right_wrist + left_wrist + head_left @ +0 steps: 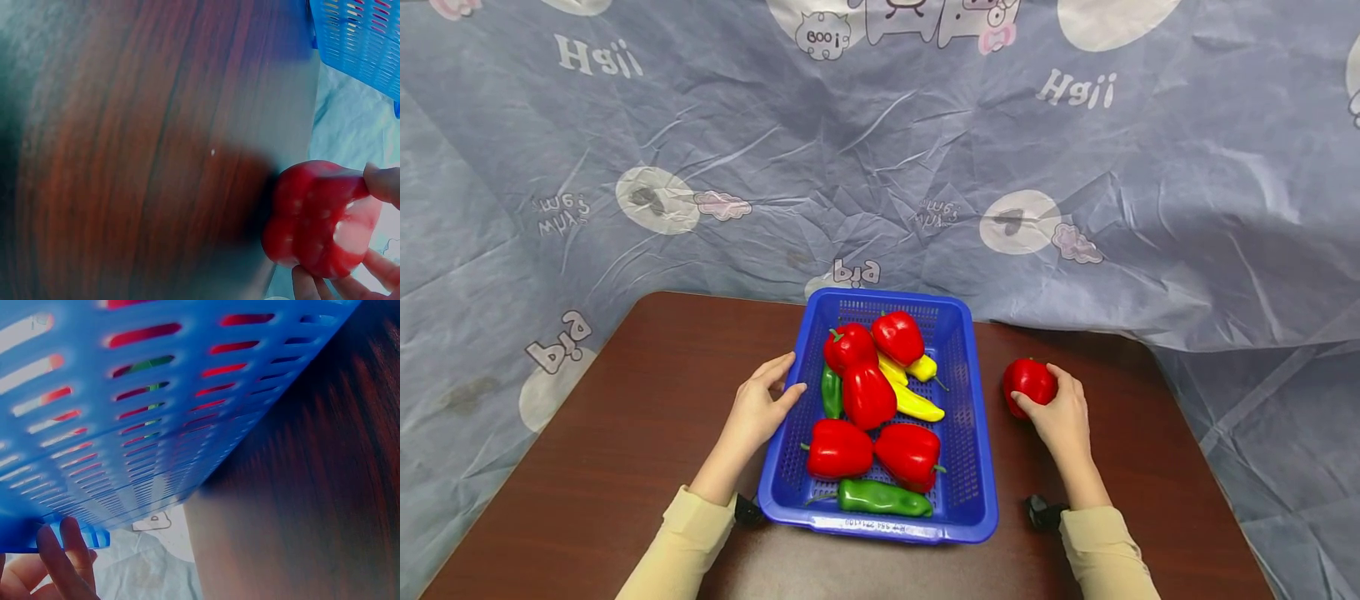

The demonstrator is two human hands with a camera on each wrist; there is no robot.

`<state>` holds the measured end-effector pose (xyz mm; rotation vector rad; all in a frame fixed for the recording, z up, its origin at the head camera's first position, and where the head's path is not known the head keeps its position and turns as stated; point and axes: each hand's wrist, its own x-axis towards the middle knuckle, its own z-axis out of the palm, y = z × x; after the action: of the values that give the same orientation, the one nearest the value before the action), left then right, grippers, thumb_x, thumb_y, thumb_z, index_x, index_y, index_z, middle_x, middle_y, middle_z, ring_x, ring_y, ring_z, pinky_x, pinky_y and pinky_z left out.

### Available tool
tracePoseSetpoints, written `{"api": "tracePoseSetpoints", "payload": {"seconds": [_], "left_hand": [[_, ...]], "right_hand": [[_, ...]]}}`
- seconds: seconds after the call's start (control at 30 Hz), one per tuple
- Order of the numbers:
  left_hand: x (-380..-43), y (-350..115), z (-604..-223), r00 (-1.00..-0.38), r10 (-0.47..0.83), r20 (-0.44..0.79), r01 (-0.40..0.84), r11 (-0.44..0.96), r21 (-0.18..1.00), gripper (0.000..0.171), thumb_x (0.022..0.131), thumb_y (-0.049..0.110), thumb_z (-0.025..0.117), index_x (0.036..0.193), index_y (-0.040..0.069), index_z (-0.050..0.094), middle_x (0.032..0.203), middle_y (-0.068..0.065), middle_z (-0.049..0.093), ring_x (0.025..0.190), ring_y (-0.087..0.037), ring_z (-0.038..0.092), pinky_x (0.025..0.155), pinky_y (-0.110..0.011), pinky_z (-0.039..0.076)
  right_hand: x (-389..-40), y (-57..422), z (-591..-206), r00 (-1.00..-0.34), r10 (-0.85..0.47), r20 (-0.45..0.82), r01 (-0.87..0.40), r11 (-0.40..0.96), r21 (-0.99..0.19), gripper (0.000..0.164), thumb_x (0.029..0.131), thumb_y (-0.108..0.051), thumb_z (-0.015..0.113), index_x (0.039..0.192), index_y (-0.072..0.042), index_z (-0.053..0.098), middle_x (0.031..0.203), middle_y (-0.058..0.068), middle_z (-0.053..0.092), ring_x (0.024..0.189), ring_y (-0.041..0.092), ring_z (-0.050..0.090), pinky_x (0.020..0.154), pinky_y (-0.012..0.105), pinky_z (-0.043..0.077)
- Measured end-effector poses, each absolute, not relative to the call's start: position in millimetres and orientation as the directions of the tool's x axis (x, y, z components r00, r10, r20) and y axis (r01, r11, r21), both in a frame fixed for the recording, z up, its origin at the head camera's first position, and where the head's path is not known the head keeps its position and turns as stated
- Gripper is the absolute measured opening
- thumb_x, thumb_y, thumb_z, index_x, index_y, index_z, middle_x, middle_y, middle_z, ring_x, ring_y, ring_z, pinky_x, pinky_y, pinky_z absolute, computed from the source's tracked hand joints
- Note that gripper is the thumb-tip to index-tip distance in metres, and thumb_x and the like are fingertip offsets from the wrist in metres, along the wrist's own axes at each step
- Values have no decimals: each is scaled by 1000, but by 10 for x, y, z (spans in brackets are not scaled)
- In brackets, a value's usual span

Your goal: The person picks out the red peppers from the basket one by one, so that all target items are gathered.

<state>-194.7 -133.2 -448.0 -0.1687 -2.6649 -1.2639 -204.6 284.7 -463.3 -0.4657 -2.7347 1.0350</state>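
Left of the blue basket [980, 417], a pale-yellow left sleeve [683, 542], black wrist camera [748, 510]; right of it, matching right sleeve [1103, 548], second camera [1040, 512]

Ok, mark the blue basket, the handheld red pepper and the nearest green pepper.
Blue basket [980, 417]: head view, on its right rim.
Handheld red pepper [310, 219]: right wrist view, on its side.
Nearest green pepper [883, 497]: head view, middle of its body.
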Motion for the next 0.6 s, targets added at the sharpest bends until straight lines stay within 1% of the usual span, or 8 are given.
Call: {"api": "tracePoseSetpoints", "payload": {"seconds": [0.17,0.47,0.6], "left_hand": [[-1946,-1334,-4481,-980,5,198,155,639,753,57,88,13,73,140,-1,53,134,-20,59,95,-32,68,85,-47,54],[-1950,-1335,-4473,-988,-16,156,111,632,767,56,89,14,73,140,0,53,120,-21,64,94,-31,66,83,-44,52],[-1943,-1335,-4458,-992,-15,127,93,599,795,56,89,13,72,140,-1,52,116,-22,64,95,-32,68,83,-43,55]], "right_hand": [[-2034,2869,-4668,-930,364,49,234,691,-684,76,87,-25,72,148,-1,34,145,29,37,128,49,41,105,66,37],[-2024,2893,-4673,-937,349,32,232,688,-688,79,88,-26,72,149,1,31,146,32,34,130,50,39,106,66,35],[-2022,2897,-4668,-940,342,15,240,689,-684,81,87,-26,73,150,2,29,147,32,31,129,51,38,107,67,35]]}}
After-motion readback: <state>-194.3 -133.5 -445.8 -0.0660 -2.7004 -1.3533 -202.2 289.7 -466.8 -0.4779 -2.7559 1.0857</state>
